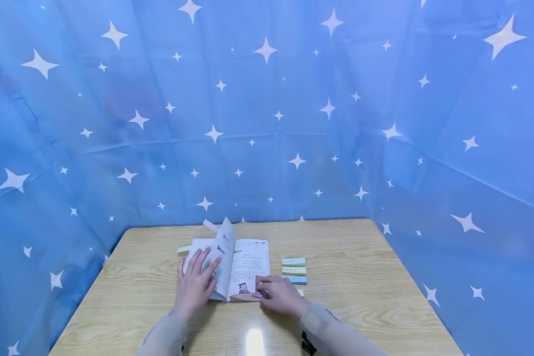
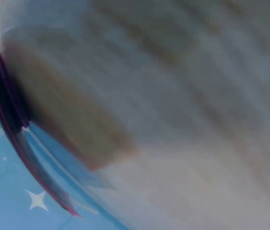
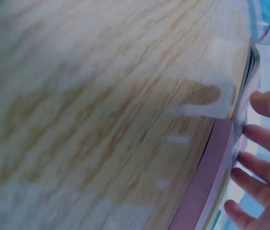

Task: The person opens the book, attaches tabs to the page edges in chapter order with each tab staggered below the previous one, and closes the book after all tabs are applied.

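Observation:
An open book lies near the middle of the wooden table, printed text and a small cartoon figure on its right page. One loose page stands half upright by the spine. My left hand rests on the left side with fingers spread, touching the raised page. At the lower right corner is my right hand; in the right wrist view its fingers lie fairly straight and apart against the book's edge. Seen from the left wrist, the book's reddish edge curves up; that hand is out of that view.
Green, yellow and blue handwritten sticky strips lie right of the book, another strip partly behind the right hand. A pink tab and a pale green tab stick out of the book. A starred blue curtain surrounds the table.

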The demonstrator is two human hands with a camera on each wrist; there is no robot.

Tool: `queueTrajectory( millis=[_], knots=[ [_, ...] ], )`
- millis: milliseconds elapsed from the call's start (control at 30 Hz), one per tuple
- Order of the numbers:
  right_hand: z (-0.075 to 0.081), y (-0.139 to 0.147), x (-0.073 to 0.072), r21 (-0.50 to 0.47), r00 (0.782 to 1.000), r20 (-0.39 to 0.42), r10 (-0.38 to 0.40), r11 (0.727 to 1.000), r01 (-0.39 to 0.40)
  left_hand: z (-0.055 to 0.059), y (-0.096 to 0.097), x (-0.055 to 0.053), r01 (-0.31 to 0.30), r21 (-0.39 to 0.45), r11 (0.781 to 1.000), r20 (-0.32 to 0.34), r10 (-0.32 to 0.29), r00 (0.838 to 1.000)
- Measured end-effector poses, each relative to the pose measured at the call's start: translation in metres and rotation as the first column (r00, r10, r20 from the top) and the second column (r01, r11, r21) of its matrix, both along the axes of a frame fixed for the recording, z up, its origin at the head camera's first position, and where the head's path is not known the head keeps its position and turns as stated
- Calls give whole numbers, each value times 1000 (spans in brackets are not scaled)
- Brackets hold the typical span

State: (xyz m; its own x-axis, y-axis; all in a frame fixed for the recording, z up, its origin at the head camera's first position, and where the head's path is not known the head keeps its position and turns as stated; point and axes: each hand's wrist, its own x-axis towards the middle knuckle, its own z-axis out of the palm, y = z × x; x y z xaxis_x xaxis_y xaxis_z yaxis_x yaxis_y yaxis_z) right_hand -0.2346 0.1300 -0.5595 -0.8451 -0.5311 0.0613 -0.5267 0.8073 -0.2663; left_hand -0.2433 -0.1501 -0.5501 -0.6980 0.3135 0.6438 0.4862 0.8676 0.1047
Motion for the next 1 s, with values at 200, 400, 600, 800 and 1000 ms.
queueTrajectory(
  millis=[200,400,600,800,1000],
  knots=[
    [0,-3,0,-8,998,-59,35,999,-36,-9,-3,2,-88,73,993,119,79,990],
    [1,-5,0,-10,996,-72,50,999,-51,-3,-4,-5,-160,211,964,231,110,967],
    [1,-6,-2,0,997,-60,47,999,-47,10,-5,-11,-306,412,858,504,65,861],
    [0,-6,-2,-6,997,-65,45,999,-45,15,-9,-19,-386,540,748,592,-11,806],
    [1,-6,0,-23,999,-38,23,999,-24,21,-7,-21,-425,586,690,668,-114,735]
  ],
)
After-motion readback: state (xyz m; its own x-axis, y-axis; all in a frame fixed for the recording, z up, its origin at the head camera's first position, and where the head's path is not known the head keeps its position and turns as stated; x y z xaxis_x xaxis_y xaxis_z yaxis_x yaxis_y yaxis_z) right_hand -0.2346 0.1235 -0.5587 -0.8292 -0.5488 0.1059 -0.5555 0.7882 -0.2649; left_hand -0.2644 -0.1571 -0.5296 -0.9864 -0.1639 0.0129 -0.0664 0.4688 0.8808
